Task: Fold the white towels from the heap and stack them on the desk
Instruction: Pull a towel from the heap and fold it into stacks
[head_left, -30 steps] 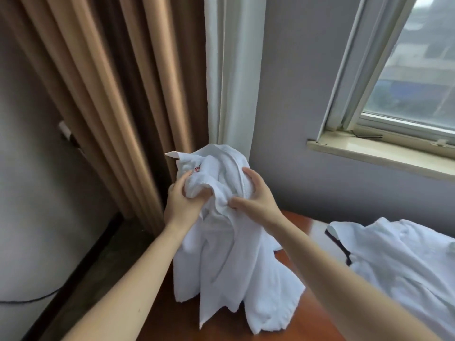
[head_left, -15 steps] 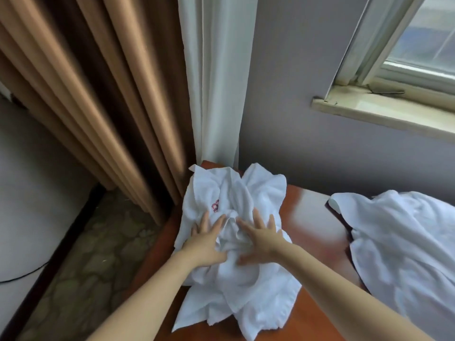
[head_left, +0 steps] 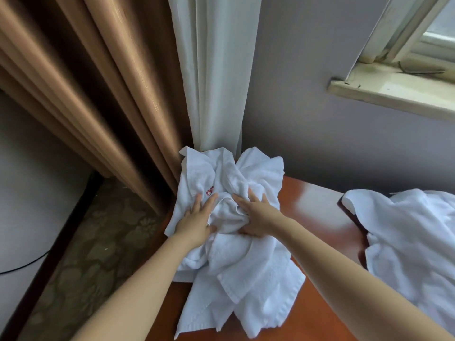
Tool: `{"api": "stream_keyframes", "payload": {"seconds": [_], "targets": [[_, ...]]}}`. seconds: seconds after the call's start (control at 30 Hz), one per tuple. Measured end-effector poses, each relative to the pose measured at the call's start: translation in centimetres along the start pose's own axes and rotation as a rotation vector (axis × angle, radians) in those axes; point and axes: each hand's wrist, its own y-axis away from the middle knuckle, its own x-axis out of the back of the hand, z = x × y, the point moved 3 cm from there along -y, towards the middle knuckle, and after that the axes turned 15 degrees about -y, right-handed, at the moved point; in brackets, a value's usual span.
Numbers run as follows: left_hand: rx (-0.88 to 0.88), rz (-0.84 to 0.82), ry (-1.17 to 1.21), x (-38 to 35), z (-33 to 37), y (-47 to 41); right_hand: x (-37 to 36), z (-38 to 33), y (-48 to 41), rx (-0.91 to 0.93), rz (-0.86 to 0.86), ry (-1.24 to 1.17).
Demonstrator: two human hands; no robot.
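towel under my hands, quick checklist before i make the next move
1. Towel lies on the desk: ok.
2. Towel spread flat: not ok, it is bunched and creased in the middle.
3. Both hands on it: ok, left hand and right hand rest on it with fingers straight.
4. Corners found: cannot tell, only one shows, at the far left.
5. Apart from the heap: ok, bare desk lies between them.
6. Within the desk's edges: not ok, its left side seems to overhang.
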Motion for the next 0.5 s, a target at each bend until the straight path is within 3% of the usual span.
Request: {"api": "stream_keyframes", "payload": {"seconds": [0.33,0.5], "targets": [[0.103,0.047,-0.085,2.6,0.1,0.4,0.8,-0.5,0.3,0.076,0.13,-0.103],[0.109,0.082,0.069,5.1,3.1,3.2,1.8,-0.3,6.0,0.142,0.209,-0.16]]}}
